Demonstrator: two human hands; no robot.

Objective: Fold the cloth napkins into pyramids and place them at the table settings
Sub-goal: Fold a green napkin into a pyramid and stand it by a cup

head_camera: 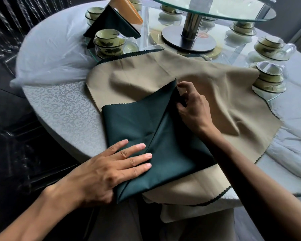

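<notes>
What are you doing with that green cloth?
A person is folding a dark green napkin on top of a tan napkin spread over the round table. The left hand presses flat on the green napkin's near corner, while the right hand pinches its far edge, partway through a fold. Behind, one folded green pyramid and an orange one already stand by the stacked bowls.

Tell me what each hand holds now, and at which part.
The right hand pinches the dark green napkin at its raised upper corner. The left hand holds nothing; it presses flat on the napkin's lower left part.
</notes>
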